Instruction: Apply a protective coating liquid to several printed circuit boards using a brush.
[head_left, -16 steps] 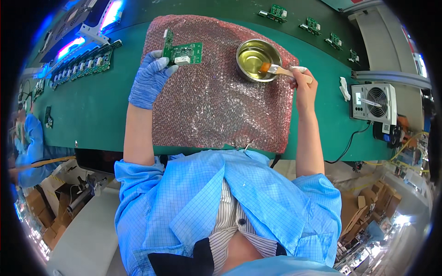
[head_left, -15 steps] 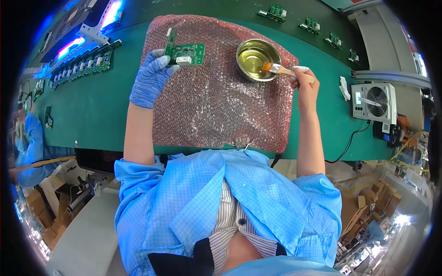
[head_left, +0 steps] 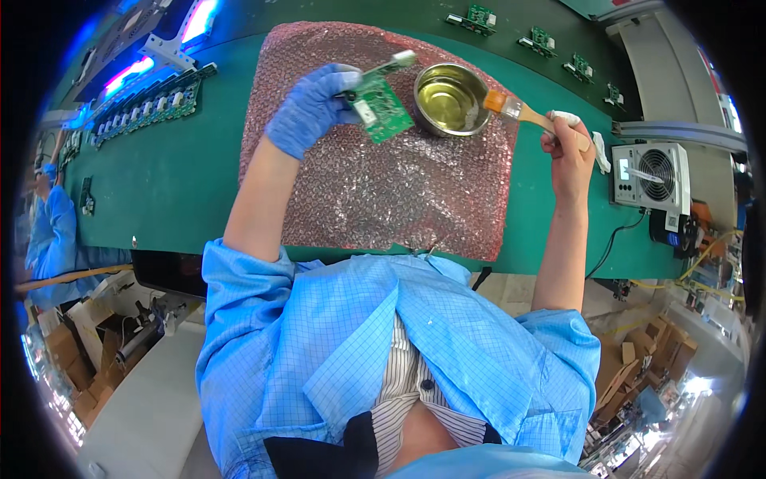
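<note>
- While my gloved left fingers [head_left: 343, 81] clamp a green circuit board [head_left: 386, 113] by its left end, it hangs tilted over pink bubble wrap [head_left: 359, 191], left of a metal bowl [head_left: 426, 116] of yellowish liquid [head_left: 447, 104].
- My right fingers [head_left: 568, 140] grip a wooden brush [head_left: 533, 117], its orange bristles [head_left: 494, 100] at the bowl's right rim.

From the wearer's head, a fisheye looks down, counter [head_left: 175, 191] across upper frame, blue coat [head_left: 343, 343] close at lower centre.
</note>
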`<state>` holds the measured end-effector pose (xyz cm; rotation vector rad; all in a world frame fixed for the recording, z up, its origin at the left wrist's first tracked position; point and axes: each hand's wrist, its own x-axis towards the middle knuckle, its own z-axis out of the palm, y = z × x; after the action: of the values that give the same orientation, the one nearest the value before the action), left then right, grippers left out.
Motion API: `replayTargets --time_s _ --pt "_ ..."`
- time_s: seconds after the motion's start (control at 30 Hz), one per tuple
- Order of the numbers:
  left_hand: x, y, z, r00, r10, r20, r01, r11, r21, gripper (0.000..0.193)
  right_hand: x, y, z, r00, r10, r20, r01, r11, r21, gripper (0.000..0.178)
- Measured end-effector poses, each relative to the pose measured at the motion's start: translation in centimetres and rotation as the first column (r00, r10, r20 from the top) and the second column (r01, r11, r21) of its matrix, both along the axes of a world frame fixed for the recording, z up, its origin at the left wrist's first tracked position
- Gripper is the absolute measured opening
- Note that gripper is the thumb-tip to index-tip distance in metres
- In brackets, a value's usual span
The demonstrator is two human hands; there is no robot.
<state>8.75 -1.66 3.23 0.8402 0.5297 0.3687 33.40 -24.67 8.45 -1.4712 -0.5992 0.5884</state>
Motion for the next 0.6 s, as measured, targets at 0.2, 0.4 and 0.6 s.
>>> replayTargets --time_s 0.2,0.4,0.6 --pt "1.5 -0.8 0.3 0.994 -0.112 -0.020 0.113 0.988 0.108 0.025 -2.8 2.4 1.3 0.915 0.377 0.143 -0.369 0.926 -0.077 0.021" --pt "2.0 -1.3 1.2 0.988 -0.148 -0.048 0.154 0.970 0.185 0.026 -3.9 4.5 1.7 0.834 0.512 0.203 -0.492 0.858 -0.147 0.023" --pt "1.9 -1.6 2.0 0.973 -0.187 -0.139 0.222 0.922 0.318 0.029 -4.6 5.3 2.4 0.752 0.604 0.264 -0.539 0.794 -0.280 0.024"
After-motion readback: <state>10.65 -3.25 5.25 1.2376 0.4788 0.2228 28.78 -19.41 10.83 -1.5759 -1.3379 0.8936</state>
